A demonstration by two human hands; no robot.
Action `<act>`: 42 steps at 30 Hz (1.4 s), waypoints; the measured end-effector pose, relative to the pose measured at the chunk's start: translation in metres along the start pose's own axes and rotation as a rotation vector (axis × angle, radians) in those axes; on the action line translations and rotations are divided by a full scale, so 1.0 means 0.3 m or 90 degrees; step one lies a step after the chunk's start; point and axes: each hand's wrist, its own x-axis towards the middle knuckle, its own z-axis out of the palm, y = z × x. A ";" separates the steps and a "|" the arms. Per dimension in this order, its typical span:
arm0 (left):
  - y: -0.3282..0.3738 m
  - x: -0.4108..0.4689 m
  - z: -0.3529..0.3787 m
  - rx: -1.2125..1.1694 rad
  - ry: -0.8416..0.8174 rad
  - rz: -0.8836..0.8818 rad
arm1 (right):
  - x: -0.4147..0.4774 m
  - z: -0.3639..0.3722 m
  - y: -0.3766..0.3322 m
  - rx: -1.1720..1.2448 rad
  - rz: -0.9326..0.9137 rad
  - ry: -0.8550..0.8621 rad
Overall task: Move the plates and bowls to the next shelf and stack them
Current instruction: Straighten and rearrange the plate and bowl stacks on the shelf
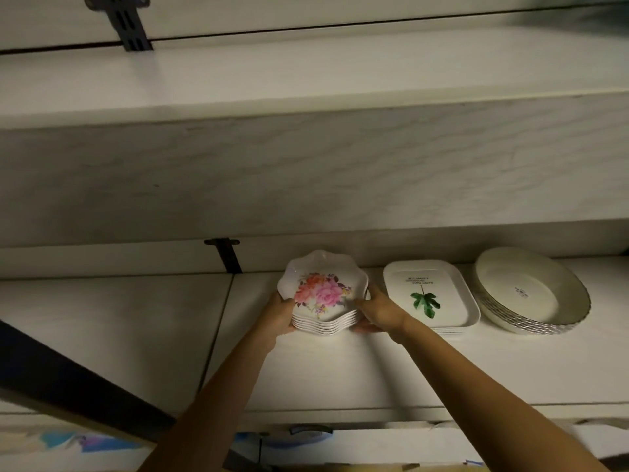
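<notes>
**A:** Two bare forearms reach up from the bottom edge. The left hand [277, 316] and right hand [377, 313] meet at the stack of flowered plates [323, 291] on the shelf [136, 335].

**B:** Which step is that?

**A:** The pick-up of one stack, I'd judge. It sits at the left of the row, just beside the square plates [430, 298], with the round bowls [531, 294] further right.

**B:** And the hands?

**A:** Both grip the stack. The left curls round its left edge. The right has its thumb at the rim and its fingers [366, 329] tucked low under the right side. Whether the stack is off the board, I cannot tell.

**B:** Next?

**A:** Probably a level two-handed lift, clear of the square plates, toward the upper shelf [306, 97]. If tipped, those loose plates could slide.
</notes>
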 end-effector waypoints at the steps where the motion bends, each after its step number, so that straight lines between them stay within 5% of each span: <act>1: 0.000 -0.005 0.004 0.004 -0.011 0.000 | -0.004 0.006 0.003 0.038 0.009 -0.011; 10: -0.041 -0.092 -0.056 0.057 -0.106 -0.090 | -0.157 0.003 0.083 0.035 -0.046 0.018; 20: 0.040 -0.260 0.068 0.086 -0.228 0.021 | -0.368 -0.177 0.109 0.054 -0.094 0.126; 42: 0.010 -0.569 1.174 -0.030 -0.259 0.102 | -0.616 -1.214 0.379 0.065 -0.019 0.285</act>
